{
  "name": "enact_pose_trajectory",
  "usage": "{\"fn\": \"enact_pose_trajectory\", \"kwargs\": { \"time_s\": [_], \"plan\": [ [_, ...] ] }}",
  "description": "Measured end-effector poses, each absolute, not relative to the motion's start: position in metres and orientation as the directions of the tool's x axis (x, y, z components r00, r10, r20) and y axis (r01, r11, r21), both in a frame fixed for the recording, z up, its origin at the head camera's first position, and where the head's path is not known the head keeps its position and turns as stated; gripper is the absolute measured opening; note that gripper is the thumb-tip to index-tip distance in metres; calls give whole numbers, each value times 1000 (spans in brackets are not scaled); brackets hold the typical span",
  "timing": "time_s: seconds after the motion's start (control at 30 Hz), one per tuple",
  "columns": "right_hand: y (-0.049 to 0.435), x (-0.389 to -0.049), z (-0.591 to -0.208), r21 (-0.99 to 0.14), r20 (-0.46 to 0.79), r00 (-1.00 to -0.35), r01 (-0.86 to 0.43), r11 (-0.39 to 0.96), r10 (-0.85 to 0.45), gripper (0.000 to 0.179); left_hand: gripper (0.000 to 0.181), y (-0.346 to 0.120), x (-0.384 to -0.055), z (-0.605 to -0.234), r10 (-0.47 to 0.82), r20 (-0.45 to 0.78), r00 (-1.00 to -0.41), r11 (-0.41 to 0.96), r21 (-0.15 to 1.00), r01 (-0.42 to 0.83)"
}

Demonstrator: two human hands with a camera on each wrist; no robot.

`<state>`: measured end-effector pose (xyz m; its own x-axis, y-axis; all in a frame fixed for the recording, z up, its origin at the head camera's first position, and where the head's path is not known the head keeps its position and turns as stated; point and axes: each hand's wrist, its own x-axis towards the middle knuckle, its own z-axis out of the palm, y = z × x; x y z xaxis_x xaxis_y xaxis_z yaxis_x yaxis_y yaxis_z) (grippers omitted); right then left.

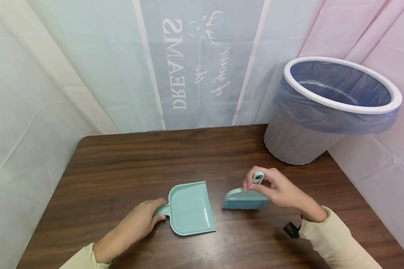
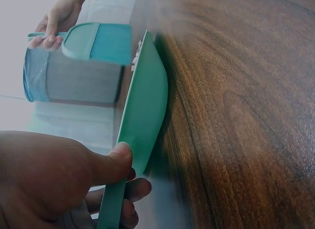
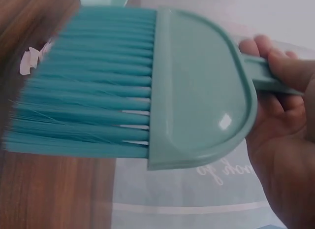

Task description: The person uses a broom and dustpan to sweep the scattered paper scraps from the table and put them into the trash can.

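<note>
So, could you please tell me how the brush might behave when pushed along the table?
The brush has thin bristles that will probably flex; its solid, plastic-looking back should stay stiff, and its smooth handle might be slightly slippery.

Head view bright; wrist views dimmer, hazy; glint on brush [image 3: 165, 88].

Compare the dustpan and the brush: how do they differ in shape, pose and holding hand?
The dustpan is a shallow tray; the brush has a row of bristles. The dustpan's hollow faces up, while the brush's bristles point down. The left hand grips the dustpan; the right hand holds the brush. Both are blue-green.
</note>
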<state>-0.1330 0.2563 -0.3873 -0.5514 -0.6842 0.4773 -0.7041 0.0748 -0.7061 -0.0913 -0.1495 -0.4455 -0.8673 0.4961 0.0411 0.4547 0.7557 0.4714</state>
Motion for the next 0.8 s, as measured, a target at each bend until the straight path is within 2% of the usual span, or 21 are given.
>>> {"fn": "enact_pose_trajectory", "kwargs": {
  "time_s": [0.23,0.37,0.47,0.67,0.8],
  "plan": [
    [260,-133,-396,-784,367,-582,-613,94,-726,33,21,-150,-91,-448,501,45,-864,754,468,461],
    [260,-137,-398,-776,392,-579,-626,81,-714,33,21,-151,-90,-449,507,42,-861,751,469,465],
    [260,-138,-397,-766,412,-605,-635,101,-681,33,21,-150,-90,-449,513,41,-857,746,474,468],
    [259,-130,-390,-740,479,-746,-627,245,-463,29,21,-149,-89,-448,512,64,-857,754,444,484],
    [255,-124,-388,-686,558,-776,-631,362,-295,27,23,-146,-87,-449,488,74,-870,787,394,475]
  ]
}}
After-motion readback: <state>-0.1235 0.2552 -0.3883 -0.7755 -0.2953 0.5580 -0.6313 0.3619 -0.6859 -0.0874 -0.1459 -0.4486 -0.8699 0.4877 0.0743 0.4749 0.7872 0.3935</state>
